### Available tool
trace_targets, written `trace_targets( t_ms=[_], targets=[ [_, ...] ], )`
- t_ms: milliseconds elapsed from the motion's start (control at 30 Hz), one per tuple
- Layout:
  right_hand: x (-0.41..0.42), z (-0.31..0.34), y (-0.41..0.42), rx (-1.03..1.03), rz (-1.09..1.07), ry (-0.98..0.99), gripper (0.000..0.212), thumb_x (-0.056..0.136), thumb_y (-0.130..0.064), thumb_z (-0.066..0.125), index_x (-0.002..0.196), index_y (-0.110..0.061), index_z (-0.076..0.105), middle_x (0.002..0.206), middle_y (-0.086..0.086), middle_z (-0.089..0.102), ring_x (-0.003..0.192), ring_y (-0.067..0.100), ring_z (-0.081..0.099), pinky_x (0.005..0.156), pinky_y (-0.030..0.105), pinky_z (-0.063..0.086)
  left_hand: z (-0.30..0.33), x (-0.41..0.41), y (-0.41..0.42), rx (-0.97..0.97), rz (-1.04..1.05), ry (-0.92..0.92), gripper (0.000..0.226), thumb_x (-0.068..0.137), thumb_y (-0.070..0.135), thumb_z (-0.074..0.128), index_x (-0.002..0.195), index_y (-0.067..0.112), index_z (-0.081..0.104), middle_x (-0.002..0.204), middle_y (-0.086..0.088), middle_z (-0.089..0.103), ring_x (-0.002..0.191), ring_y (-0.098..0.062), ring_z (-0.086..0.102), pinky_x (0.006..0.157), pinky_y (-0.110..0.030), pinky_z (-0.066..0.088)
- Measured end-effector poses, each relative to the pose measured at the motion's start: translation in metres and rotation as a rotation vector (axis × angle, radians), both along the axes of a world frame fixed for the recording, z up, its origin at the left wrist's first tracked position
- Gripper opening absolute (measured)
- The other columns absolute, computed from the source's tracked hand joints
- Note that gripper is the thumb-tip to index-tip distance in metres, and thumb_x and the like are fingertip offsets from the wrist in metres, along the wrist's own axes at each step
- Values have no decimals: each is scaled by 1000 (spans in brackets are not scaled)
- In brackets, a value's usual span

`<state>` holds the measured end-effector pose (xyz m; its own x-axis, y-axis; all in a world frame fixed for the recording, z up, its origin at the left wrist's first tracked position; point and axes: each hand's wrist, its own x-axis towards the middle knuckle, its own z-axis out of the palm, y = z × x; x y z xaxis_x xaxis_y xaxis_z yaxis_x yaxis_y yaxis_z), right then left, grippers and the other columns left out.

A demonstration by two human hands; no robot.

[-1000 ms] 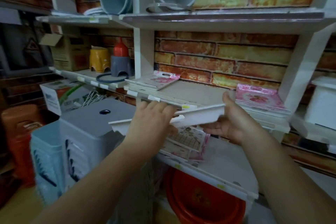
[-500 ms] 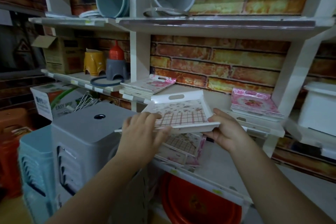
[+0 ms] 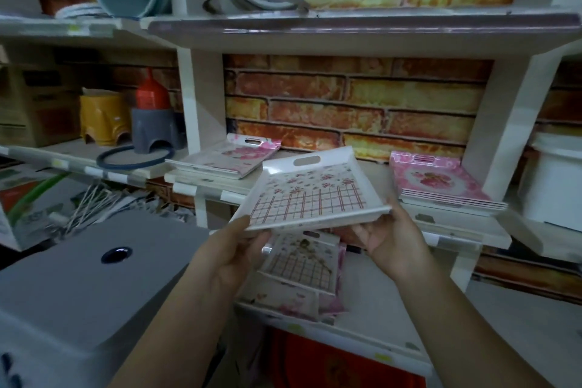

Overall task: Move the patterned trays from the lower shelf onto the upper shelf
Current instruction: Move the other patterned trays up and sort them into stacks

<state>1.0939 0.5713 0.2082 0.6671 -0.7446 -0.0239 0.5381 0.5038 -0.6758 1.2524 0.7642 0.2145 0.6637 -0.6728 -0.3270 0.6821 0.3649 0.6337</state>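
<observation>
Gripping the checked floral tray point(image 3: 310, 195) by its near corners, left hand point(image 3: 231, 257) and right hand point(image 3: 389, 238) both clamped on the rim, looks easy since it seems stiff and light, upper shelf point(image 3: 371, 167) just beyond, more trays point(image 3: 299, 274) right below.

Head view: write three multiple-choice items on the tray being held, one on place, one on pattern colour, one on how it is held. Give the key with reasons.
1. Where on the upper shelf is bare space for the held tray?
A. Left of the left stack
B. Between the two stacks
C. Right of the pink stack

2. What colour are the tray's grid lines?
A. Blue
B. Green
C. Red

3. How is the tray held?
A. Both hands, near edge
B. Left hand alone
C. Resting on the shelf

Key: B, the gap lies between the left stack and the pink stack; C, red lines under pink flowers; A, left hand and right hand grip its near corners.
</observation>
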Motion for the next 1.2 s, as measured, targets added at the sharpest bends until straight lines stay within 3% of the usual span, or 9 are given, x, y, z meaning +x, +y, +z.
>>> trace_targets(
  t_ms=[133, 267, 333, 467, 567, 733, 867, 1000, 1200],
  targets=[
    [22, -20, 2, 97, 1, -53, 84, 84, -75, 39, 128, -7, 58, 123, 19, 66, 112, 34, 64, 99, 48, 48, -3, 19, -31, -22, -20, 15, 27, 94, 0, 53, 120, -6, 54, 113, -25, 65, 97, -33, 65, 48, -33, 59],
    [30, -31, -3, -1, 145, 39, 99, 72, -86, 38, 138, -13, 50, 129, 21, 62, 115, 35, 62, 98, 47, 48, -5, 36, -50, -73, -11, 60, 21, 94, -1, 51, 115, -5, 56, 113, -25, 65, 98, -35, 65, 53, -42, 61],
    [34, -28, -7, -54, 195, 122, 87, 79, -78, 43, 138, -15, 50, 128, 20, 63, 116, 34, 63, 95, 46, 51, -4, 43, -60, -70, -10, 45, 10, 94, -2, 51, 102, -4, 57, 108, -24, 66, 98, -37, 65, 68, -47, 60],
    [51, -33, -20, -71, 178, 296, 40, 98, -27, 51, 132, -6, 54, 112, 21, 71, 103, 31, 70, 76, 37, 61, -9, 53, -89, 15, -19, -40, 6, 93, -2, 54, 95, 0, 58, 106, -21, 67, 101, -35, 65, 81, -45, 56],
    [59, -40, -34, 35, 158, 248, 36, 96, -14, 43, 126, 0, 56, 108, 22, 72, 98, 31, 71, 72, 37, 62, -19, 65, -111, 48, -34, -58, 6, 94, -2, 54, 96, 1, 58, 111, -21, 66, 107, -35, 63, 89, -47, 54],
    [74, -43, -71, 45, 142, 281, 35, 97, -15, 41, 125, 0, 56, 108, 21, 72, 98, 30, 71, 74, 38, 61, -29, 86, -153, 55, -74, -87, 11, 94, 5, 56, 99, -2, 62, 98, -19, 73, 89, -31, 72, 66, -41, 62],
    [92, -41, -101, 45, 150, 323, 32, 97, -15, 45, 120, -1, 60, 105, 20, 73, 98, 30, 71, 83, 40, 57, -30, 107, -185, 108, -100, -152, 15, 96, 8, 53, 103, -2, 62, 97, -18, 74, 88, -29, 72, 64, -39, 62],
    [107, -36, -132, -9, 187, 420, 27, 97, -24, 50, 111, -4, 59, 100, 18, 75, 92, 29, 73, 76, 38, 59, -25, 133, -212, 326, -143, -313, 22, 96, 21, 57, 99, 0, 63, 81, -15, 74, 77, -28, 71, 55, -38, 59],
    [119, -37, -166, -117, 412, 596, 50, 96, -48, 49, 113, -3, 64, 100, 16, 75, 89, 29, 74, 63, 31, 60, -27, 161, -236, 718, -150, -682, 53, 87, 53, 61, 89, 0, 60, 74, -21, 74, 64, -34, 72, 46, -33, 54]
  ],
)
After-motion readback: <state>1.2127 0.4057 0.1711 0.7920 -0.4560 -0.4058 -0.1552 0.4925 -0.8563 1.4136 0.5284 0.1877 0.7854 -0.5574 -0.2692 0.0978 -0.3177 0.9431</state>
